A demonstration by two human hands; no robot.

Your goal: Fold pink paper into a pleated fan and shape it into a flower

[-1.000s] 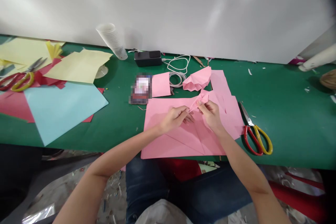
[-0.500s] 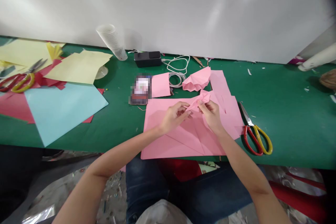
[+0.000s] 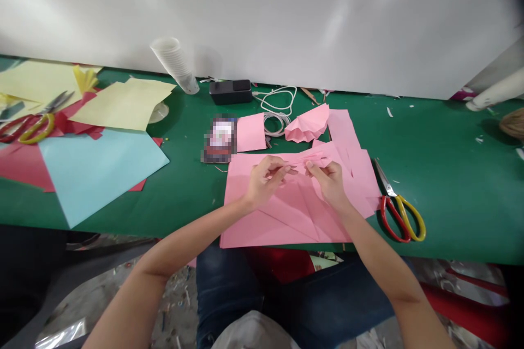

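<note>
Between my hands is a small folded piece of pink paper (image 3: 315, 156), held just above a stack of pink paper sheets (image 3: 282, 223). My left hand (image 3: 268, 177) is closed, pinching the piece's left end between thumb and fingers. From the other side, my right hand (image 3: 327, 179) grips it with thumb and index finger. Its folds look narrow and edge-on here, and my fingers hide part of them. Beyond my hands lies a pleated pink paper fan shape (image 3: 307, 124), next to a pink paper square (image 3: 251, 132).
Scissors with red and yellow handles (image 3: 399, 210) lie right of the stack. A phone (image 3: 220, 139), black box (image 3: 230, 91), white cable (image 3: 277, 122) and leaning stack of paper cups (image 3: 175, 64) are behind. Blue paper (image 3: 102, 169) and more scissors (image 3: 39, 120) lie left.
The folded pink piece has tilted from its broad face to a thinner edge-on view. My left hand has shifted slightly up and left; the surrounding things stay put.
</note>
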